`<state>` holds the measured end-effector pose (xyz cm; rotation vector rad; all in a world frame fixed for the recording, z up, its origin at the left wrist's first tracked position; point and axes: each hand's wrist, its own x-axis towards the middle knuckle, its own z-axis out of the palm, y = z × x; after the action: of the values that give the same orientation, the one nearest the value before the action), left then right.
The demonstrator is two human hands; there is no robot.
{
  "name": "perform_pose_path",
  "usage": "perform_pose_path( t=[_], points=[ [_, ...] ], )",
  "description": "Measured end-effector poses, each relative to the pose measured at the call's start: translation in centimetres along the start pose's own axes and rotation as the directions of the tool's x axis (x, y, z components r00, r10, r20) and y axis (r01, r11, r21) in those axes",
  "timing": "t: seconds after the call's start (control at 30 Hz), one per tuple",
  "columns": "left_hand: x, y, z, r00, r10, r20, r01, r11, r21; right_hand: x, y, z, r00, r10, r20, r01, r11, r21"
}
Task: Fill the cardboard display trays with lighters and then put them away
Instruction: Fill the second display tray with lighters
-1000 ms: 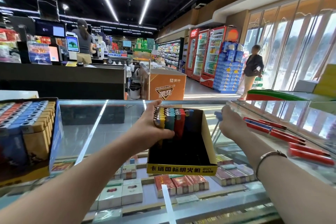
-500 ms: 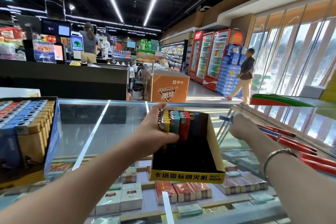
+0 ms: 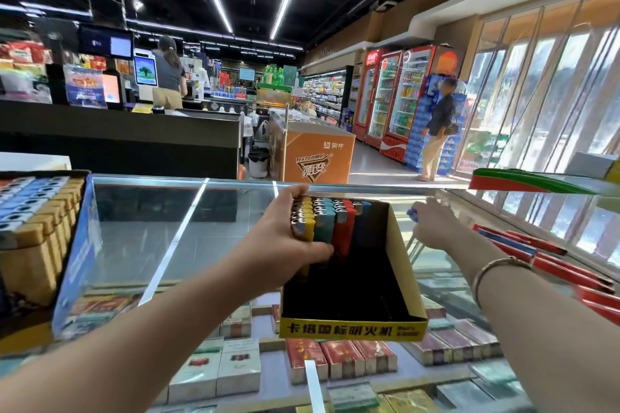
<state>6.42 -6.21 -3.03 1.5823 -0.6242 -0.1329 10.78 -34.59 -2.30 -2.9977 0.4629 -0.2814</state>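
Your left hand [image 3: 285, 241] curls round the batch of lighters [image 3: 327, 221] standing at the far end of the cardboard display tray [image 3: 352, 329], thumb over the metal tops at the back and fingers wrapped across the front of the yellow and teal ones. The lighters stand upright in rows by colour: yellow nearest your hand, then teal, red and dark blue on the right. They fill only the far end of the tray; the nearer part shows its bare black floor. The tray sits on the glass counter [image 3: 141, 238], its yellow front lip printed with black characters facing you.

Your right hand [image 3: 432, 228] reaches out just past the tray's right wall, with its back towards you and the fingers bent away. A small blue lighter [image 3: 413, 213] shows at the fingertips, and the hand seems to pinch it, though the grip itself is hidden behind the knuckles. A metal bracelet [image 3: 496, 266] circles that wrist.

At the left edge of the counter stands a second, blue-sided tray [image 3: 77, 278], already packed with rows of tan, blue and red lighters. Red and blue lighters [image 3: 536, 255] lie loose along the right side of the counter. Under the glass, cigarette packs [image 3: 339, 359] lie in rows. Beyond the counter, an orange chest freezer [image 3: 315, 157] stands in the aisle, red drinks fridges [image 3: 392, 100] line the far wall, and two people stand in the shop.
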Motion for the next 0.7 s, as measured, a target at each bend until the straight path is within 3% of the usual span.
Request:
perform_pose_path(
  t=[0.1,0.27,0.53,0.6,0.7],
  points=[
    [0.0,0.0,-0.1,1.0,-0.006,-0.01,0.006,1.0,0.02,0.7,0.4,0.3,0.997,0.03,0.066,-0.033,0.998,0.054],
    [-0.1,0.1,-0.1,1.0,-0.011,-0.001,0.011,1.0,0.016,0.3,0.3,0.3,0.999,0.036,0.025,-0.032,0.991,-0.129],
    [-0.1,0.6,-0.1,1.0,-0.023,0.007,0.022,0.998,0.056,-1.5,-0.6,-0.9,0.993,-0.109,0.043,0.113,0.989,-0.092],
    [-0.2,1.0,-0.4,0.998,-0.058,0.035,0.056,0.997,0.06,-1.9,-1.2,-1.3,0.993,-0.119,0.024,0.119,0.993,-0.015],
    [-0.3,1.9,-1.3,0.989,-0.11,0.094,0.101,0.99,0.097,-2.8,-2.0,-2.5,0.993,-0.118,-0.016,0.117,0.938,0.326]
  ],
)
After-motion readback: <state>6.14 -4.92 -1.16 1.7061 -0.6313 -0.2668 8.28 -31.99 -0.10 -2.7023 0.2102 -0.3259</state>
